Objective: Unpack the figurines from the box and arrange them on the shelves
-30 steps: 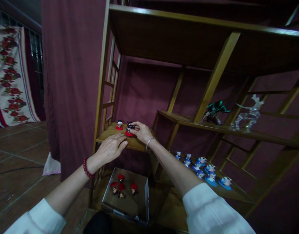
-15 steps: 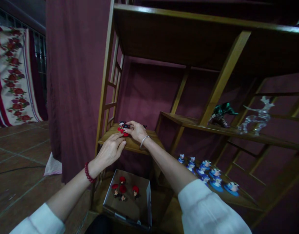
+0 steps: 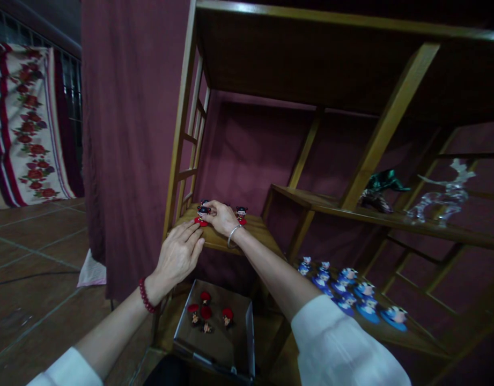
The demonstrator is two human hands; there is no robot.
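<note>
My right hand (image 3: 221, 217) pinches a small black-haired figurine (image 3: 204, 213) on a red round base, standing at the front left of the wooden shelf (image 3: 222, 239). My left hand (image 3: 181, 249) lies at the shelf's front edge, fingers stretched out, tips at or touching that red base; exact contact is unclear. Right behind the held figurine, the head of another figurine (image 3: 205, 203) shows. To the right of my right hand stands a similar figurine (image 3: 241, 213), partly covered by the hand; something dark between them is mostly hidden.
Below, an open cardboard box (image 3: 234, 354) holds several red-based figurines lying down. Blue-based figurines (image 3: 367, 305) fill a lower shelf at right. A clear deer-like ornament (image 3: 443, 195) and a green ornament (image 3: 381, 190) stand on the middle shelf. A wooden post (image 3: 391, 123) rises there.
My right hand has moved slightly left and set the figurine closer in front of the one behind. The figurine at right now shows more. The view has shifted a little.
</note>
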